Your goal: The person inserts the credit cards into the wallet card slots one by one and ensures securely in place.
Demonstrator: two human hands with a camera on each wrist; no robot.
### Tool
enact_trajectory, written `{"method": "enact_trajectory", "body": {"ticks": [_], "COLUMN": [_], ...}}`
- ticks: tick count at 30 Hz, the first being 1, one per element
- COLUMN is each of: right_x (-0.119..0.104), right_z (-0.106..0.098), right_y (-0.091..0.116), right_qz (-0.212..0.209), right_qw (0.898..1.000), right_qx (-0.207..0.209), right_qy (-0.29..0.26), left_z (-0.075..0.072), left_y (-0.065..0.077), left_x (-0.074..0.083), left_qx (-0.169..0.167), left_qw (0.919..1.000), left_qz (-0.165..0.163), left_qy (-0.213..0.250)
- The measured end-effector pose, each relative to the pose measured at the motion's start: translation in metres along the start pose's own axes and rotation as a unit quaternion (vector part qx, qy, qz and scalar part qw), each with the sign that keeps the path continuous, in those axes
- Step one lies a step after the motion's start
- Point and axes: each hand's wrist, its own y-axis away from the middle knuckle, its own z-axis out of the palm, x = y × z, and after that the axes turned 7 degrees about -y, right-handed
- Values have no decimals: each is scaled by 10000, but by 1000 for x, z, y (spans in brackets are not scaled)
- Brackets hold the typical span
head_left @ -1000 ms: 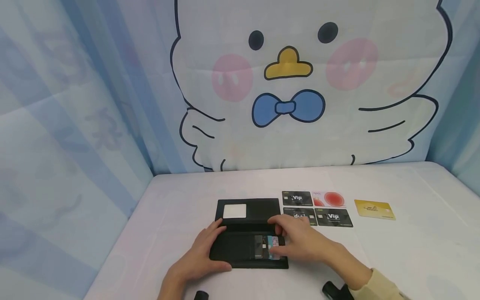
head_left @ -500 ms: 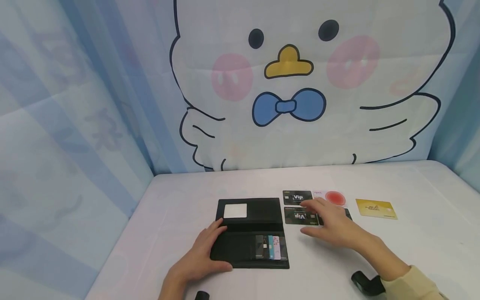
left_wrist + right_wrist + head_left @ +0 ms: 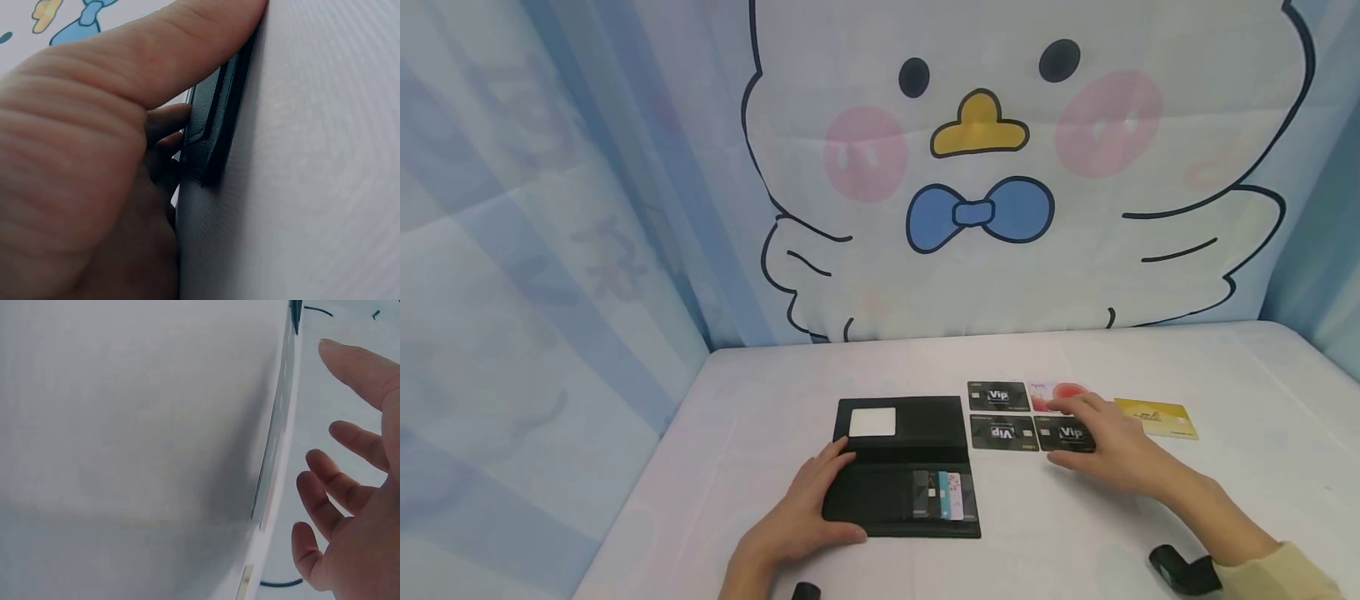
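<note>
A black wallet lies unfolded flat, a white patch in its far half and several cards tucked in a near-half pocket. My left hand rests at its left edge, fingertips on the wallet and thumb along the front edge. To the right lie three black Vip cards, one at the back and two in front, left and right. Beside the back one is a pink-and-red card. Over the front right Vip card hovers my right hand, fingers spread and holding nothing, partly covering the pink-and-red card.
A gold card lies farther right, just past my right hand. Black wrist devices show at the left and right forearms. A cartoon-printed curtain stands behind the white table.
My right hand has left the wallet's card pocket and moved right over the loose cards, past the front left Vip card. The left hand stays at the wallet's edge.
</note>
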Motion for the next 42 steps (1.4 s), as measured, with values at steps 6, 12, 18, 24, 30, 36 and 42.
{"method": "enact_trajectory", "body": {"ticks": [6, 12, 18, 24, 30, 36, 42], "right_x": [17, 31, 38, 40, 41, 44, 48], "right_z": [-9, -13, -18, -19, -20, -22, -26], "right_y": [1, 2, 0, -5, -8, -8, -7], "right_qz": [150, 265, 466, 497, 633, 611, 559], "right_qw": [9998, 9992, 9977, 9969, 9954, 9953, 9956], "right_qx": [-63, -248, -483, -597, -714, -752, -754], "right_qy": [142, 164, -1, 95, 118, 71, 57], "left_z": [0, -1, -2, -2, -2, -2, -1], "left_y": [2, 4, 5, 6, 5, 4, 2], "left_x": [0, 1, 1, 1, 2, 1, 1], "left_qx": [29, 6, 31, 78, 78, 52, 27], "left_qw": [10000, 10000, 10000, 10000, 9999, 9999, 9999], "left_qz": [24, -48, -32, -42, 10, 5, 45], "left_qy": [45, 42, 34, -17, -74, -100, -98]}}
